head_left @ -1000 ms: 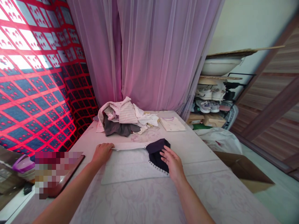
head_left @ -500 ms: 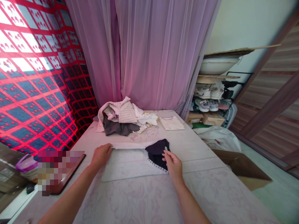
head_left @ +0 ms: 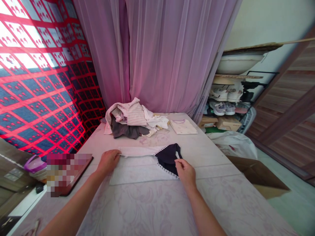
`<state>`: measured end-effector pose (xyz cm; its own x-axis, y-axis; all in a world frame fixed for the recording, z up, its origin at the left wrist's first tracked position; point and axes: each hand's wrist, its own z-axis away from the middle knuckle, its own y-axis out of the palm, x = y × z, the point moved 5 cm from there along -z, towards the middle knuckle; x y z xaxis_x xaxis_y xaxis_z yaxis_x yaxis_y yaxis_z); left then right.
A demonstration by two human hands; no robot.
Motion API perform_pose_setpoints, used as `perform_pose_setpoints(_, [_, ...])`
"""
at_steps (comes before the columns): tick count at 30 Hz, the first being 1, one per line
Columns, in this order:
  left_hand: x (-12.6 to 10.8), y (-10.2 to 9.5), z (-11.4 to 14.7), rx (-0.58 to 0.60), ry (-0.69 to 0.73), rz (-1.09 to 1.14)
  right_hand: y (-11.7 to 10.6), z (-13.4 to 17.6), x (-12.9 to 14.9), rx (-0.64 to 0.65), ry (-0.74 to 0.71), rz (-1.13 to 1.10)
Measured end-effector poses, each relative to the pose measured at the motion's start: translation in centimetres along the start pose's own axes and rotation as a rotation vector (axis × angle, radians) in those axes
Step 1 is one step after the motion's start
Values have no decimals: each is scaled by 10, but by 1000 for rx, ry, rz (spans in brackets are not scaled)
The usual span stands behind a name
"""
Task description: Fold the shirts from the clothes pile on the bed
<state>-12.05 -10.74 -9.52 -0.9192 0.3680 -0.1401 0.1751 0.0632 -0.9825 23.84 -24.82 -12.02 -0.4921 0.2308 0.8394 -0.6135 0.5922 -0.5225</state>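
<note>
A white garment with a dark navy top part (head_left: 167,156) and dotted trim, seemingly a sleeveless top, lies flat on the table (head_left: 147,209). Its far side is folded inward in a strip (head_left: 137,151). At the left end of that strip, my left hand (head_left: 109,160) has its fingers closed on the white fabric. My right hand (head_left: 186,171) pinches the edge of the navy part near its strap; the fingertips cover the exact spot.
Behind lies a heap of crumpled clothes (head_left: 130,116), with a folded cream shirt (head_left: 184,127) to its right. A reddish-brown tray-like object (head_left: 71,183), partly blurred out, sits left. An open cardboard box (head_left: 258,177) stands beyond the right edge, below a shoe rack (head_left: 225,95).
My right fingers have closed into a tighter pinch at the navy edge. My left hand keeps its hold on the white fabric. The whole view has shifted slightly.
</note>
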Motion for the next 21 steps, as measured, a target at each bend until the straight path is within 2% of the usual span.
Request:
perform_pose_setpoints(3, [-2, -1, 2, -19, 14, 16, -5, -1, 3, -18, -7, 16])
perform_pose_setpoints(8, [-5, 0, 7, -4, 51, 36, -2, -1, 0, 72, -27, 192])
perform_pose_setpoints(12, [-3, -2, 8, -9, 26, 69, -11, -7, 3, 29, -34, 278])
perform_pose_setpoints(16, [-4, -3, -2, -31, 14, 84, -18, -30, 16, -7, -71, 368])
perform_pose_setpoints(19, [-14, 3, -12, -25, 47, 60, -10, -58, 24, 41, -59, 461])
perform_pose_setpoints(21, [-25, 13, -17, 20, 86, 38, -1, -74, 27, 81, -44, 524])
